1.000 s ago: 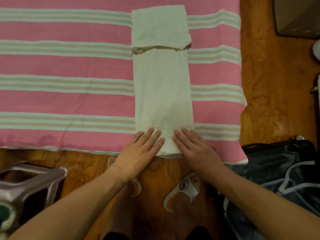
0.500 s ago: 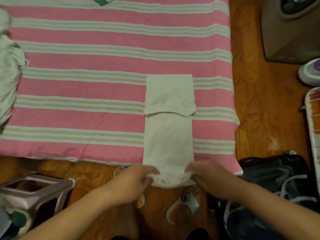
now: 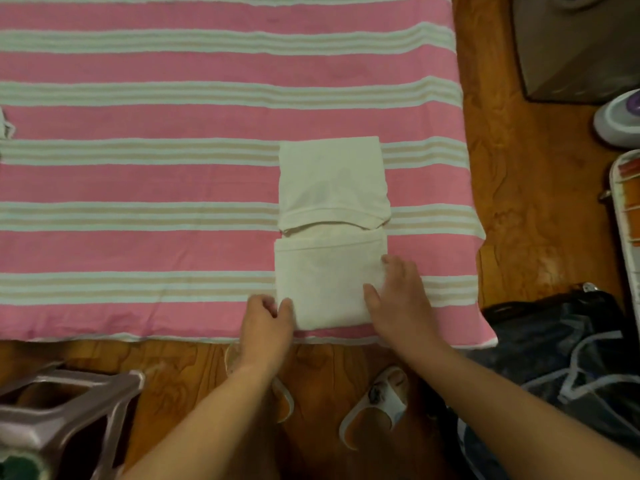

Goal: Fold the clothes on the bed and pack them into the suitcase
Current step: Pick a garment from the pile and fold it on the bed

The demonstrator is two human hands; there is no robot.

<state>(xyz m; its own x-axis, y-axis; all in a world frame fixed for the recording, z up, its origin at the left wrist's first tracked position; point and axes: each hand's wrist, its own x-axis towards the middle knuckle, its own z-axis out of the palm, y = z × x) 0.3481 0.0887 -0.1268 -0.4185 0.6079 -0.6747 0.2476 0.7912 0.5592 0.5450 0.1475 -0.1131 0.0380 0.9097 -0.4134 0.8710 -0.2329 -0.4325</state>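
Note:
A cream garment [image 3: 330,271] lies folded on the pink striped bed [image 3: 173,116], close to its near edge. Its lower end is doubled up over the middle, and a collar flap [image 3: 332,181] covers the far end. My left hand [image 3: 266,322] pinches the lower-left corner of the fold, thumb on top. My right hand [image 3: 398,299] rests on the right edge, its thumb lying on the cloth. A dark open suitcase [image 3: 561,341] with pale straps sits on the floor at the lower right.
A plastic stool [image 3: 59,410] stands at the lower left on the wooden floor. A brown box [image 3: 571,46], a white and purple object [image 3: 620,119] and a white-rimmed case [image 3: 627,209] line the right side. A bit of another garment [image 3: 5,124] shows at the bed's left edge.
The garment's lower end, gripped at the hem by both hands half a second ago, now lies folded up over the middle. Both hands have moved to the new fold's corners.

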